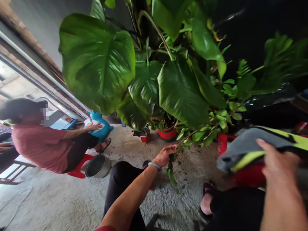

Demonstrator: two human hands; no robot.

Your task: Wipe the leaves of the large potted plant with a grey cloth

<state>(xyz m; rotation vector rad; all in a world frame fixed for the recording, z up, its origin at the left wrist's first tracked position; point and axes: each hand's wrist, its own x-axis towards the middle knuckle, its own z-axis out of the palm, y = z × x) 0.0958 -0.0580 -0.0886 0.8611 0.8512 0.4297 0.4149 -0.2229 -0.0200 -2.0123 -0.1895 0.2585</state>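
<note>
My left hand (166, 156), with a bracelet on its wrist, is closed on a thin leafy branch (190, 136). The branch has small green leaves and runs up to the right into the foliage; some leafy ends hang below my fingers. To the right, my right hand (279, 160) is smeared by motion, with one digit stretched over or against a grey and yellow-green cloth (248, 143). Its other fingers are hard to make out. Just beyond my left hand is a red plant pot (167, 133), below a plant with big glossy leaves (99, 63).
A smaller red pot (145, 138) stands beside the larger one. At left, a person (42, 145) sits on a red stool (80, 166), touching a blue animal-shaped toy (101, 127). A metal pot (98, 166) rests on the concrete floor (70, 202). Red objects (250, 176) lie under the cloth.
</note>
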